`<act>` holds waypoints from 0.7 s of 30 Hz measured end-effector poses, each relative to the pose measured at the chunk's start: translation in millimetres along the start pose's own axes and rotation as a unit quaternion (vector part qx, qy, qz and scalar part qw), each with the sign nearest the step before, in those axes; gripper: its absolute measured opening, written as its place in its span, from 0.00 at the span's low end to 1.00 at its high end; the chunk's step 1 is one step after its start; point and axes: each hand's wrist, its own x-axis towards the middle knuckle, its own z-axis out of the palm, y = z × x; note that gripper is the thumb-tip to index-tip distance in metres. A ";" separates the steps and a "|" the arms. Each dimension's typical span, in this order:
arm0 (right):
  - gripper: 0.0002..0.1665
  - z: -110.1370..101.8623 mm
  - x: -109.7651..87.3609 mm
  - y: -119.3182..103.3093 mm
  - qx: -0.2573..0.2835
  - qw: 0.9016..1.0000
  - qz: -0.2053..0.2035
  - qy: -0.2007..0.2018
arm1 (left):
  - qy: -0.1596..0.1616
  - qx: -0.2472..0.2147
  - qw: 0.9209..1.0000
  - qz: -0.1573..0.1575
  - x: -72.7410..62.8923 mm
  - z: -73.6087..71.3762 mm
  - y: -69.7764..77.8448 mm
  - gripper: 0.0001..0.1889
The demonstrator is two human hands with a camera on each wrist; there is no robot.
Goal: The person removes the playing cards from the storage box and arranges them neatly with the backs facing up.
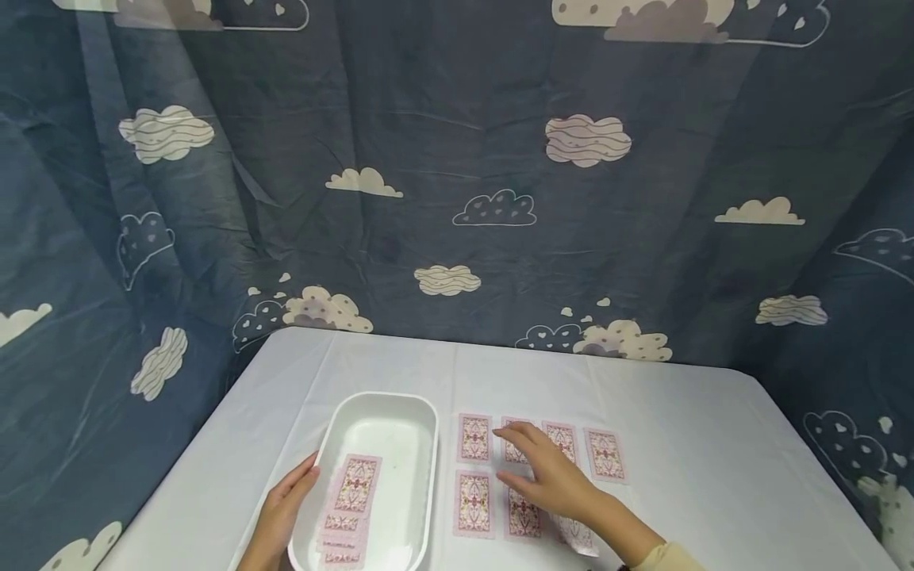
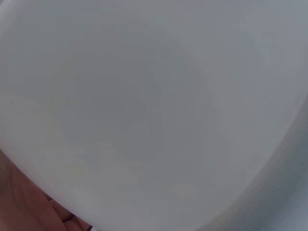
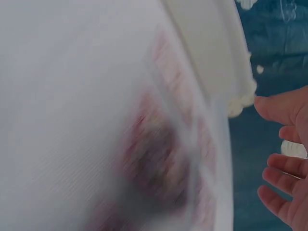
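My left hand (image 1: 281, 507) grips the left rim of a white plastic tray (image 1: 427, 444). In the left wrist view the tray's pale wall (image 2: 144, 115) fills nearly everything, with part of the hand (image 2: 29, 204) at the lower left corner. Several playing cards, backs up, overlap in the tray's left half, a pink-and-red patterned card (image 1: 357, 484) topmost. Over the rows of cards to the right hovers my right hand (image 1: 550, 472), fingers spread and bent, nothing between them. It partly hides the cards beneath. In the right wrist view its fingers (image 3: 284, 166) look bare.
On the white-covered table (image 1: 714, 452), two rows of face-down cards lie right of the tray, among them a back-left card (image 1: 474, 438), a back-right card (image 1: 606, 455) and a front-left card (image 1: 474, 504). A dark cloud-print curtain (image 1: 428, 119) hangs behind.
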 end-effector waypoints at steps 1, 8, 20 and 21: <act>0.32 1.0 7.0 -3.7 0.001 1.000 -0.008 0.002 | 0.001 -0.001 1.000 -0.001 -0.1 0.2 0.1 0.30; 0.28 10.1 51.7 -27.0 0.019 0.998 -0.060 -0.012 | 0.007 -0.003 1.000 0.010 2.2 0.7 -0.4 0.27; 0.25 59.1 102.5 -62.0 0.022 0.990 -0.125 -0.064 | 0.019 0.000 0.999 0.033 1.5 1.0 0.1 0.26; 0.25 63.5 105.2 -64.6 0.017 0.989 -0.130 -0.068 | 0.018 -0.002 0.999 0.034 1.5 0.9 0.0 0.27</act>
